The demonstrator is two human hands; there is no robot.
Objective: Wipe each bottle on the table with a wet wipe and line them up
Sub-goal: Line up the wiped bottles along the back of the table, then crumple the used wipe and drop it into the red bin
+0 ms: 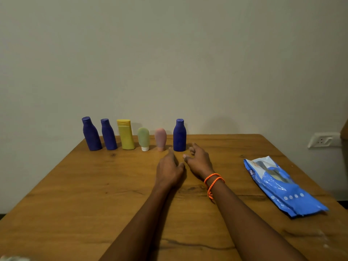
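Several bottles stand upright in a row along the far edge of the wooden table (75, 194): a blue bottle (91, 134), a second blue bottle (108, 135), a yellow bottle (125, 134), a small green tube (143, 138), a small pink tube (160, 138) and a third blue bottle (179, 135). My left hand (169, 169) hovers just in front of the pink tube, fingers relaxed, holding nothing. My right hand (197, 160), with orange bands at the wrist, sits just right of the third blue bottle, fingers loosely spread and empty.
A blue pack of wet wipes (282, 187) lies on the table's right side. A white wall socket (322, 140) is on the wall at the right. Something white and blurred (13, 258) shows at the bottom left corner.
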